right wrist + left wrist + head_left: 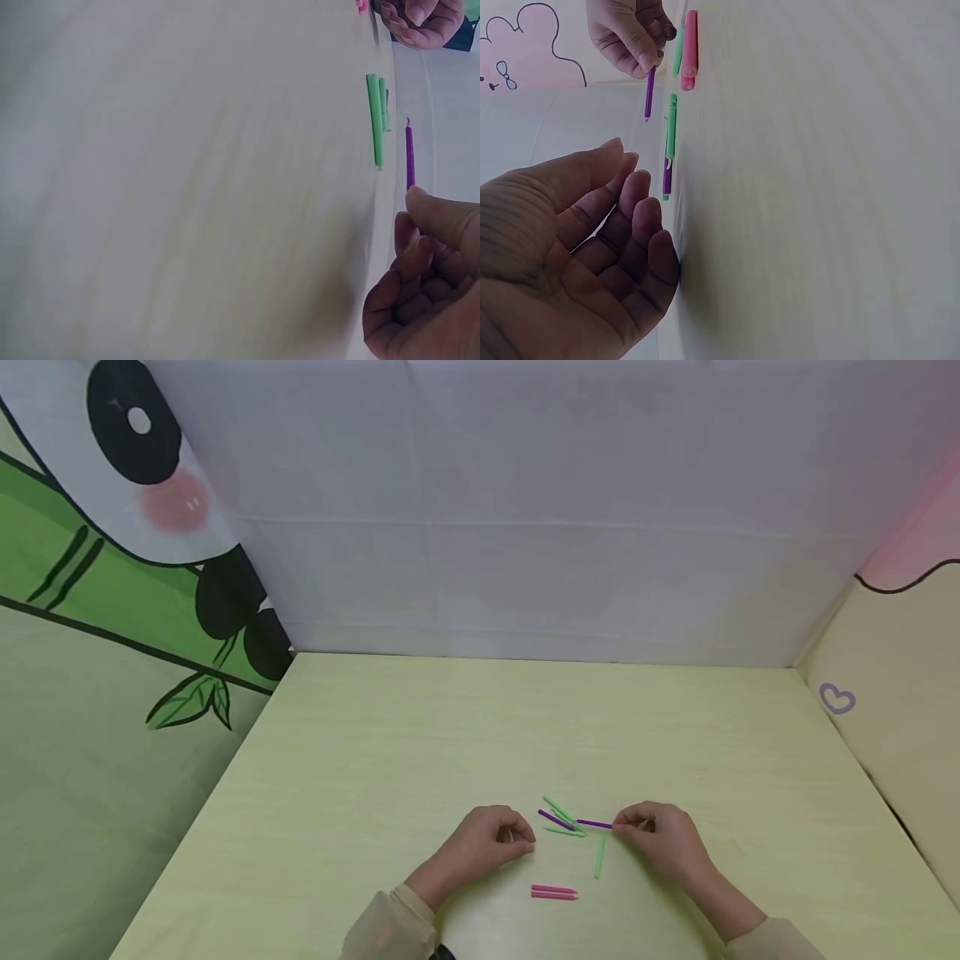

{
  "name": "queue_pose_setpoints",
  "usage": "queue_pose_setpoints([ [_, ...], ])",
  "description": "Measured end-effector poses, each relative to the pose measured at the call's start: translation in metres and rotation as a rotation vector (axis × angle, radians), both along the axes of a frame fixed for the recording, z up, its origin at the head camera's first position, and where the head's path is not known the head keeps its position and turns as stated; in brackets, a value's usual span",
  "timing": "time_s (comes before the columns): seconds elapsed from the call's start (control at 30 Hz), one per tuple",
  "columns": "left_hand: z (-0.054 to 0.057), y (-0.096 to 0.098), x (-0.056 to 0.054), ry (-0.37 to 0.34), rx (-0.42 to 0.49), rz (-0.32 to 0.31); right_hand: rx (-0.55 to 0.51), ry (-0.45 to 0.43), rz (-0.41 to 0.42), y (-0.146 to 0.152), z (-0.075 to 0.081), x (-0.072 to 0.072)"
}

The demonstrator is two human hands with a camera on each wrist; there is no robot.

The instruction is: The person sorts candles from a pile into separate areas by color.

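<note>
My right hand (667, 842) pinches one end of a thin purple candle (595, 824) between thumb and fingertips. The candle's wick end points left, and in the right wrist view (409, 154) it appears raised off the table. My left hand (483, 842) hovers low with loosely bent fingers and nothing between them. Between the hands lies a loose cluster of green candles (563, 832) with another purple candle (555, 819) among them. A single green candle (599, 858) lies apart, nearer me. Closer still, pink candles (554, 897) lie side by side.
The pale wooden table (420, 727) meets a whitish cloth wall (525, 568) at its back. Printed cartoon cloth (67, 735) hangs on the left, and a beige panel with a small heart (837, 699) stands on the right.
</note>
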State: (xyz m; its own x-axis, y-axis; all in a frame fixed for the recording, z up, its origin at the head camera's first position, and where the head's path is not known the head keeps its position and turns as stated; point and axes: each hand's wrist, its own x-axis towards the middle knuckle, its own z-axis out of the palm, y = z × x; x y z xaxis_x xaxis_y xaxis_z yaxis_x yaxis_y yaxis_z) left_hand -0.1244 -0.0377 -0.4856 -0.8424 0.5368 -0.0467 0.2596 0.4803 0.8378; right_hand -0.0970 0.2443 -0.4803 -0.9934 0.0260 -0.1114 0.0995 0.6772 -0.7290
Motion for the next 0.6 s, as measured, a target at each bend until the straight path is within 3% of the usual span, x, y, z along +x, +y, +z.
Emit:
queue_pose_setpoints([
  [0.6,0.001,-0.0007,-0.0004,-0.001,-0.002,0.004,0.01,-0.001,-0.009,0.0054,0.0002,-0.0025],
])
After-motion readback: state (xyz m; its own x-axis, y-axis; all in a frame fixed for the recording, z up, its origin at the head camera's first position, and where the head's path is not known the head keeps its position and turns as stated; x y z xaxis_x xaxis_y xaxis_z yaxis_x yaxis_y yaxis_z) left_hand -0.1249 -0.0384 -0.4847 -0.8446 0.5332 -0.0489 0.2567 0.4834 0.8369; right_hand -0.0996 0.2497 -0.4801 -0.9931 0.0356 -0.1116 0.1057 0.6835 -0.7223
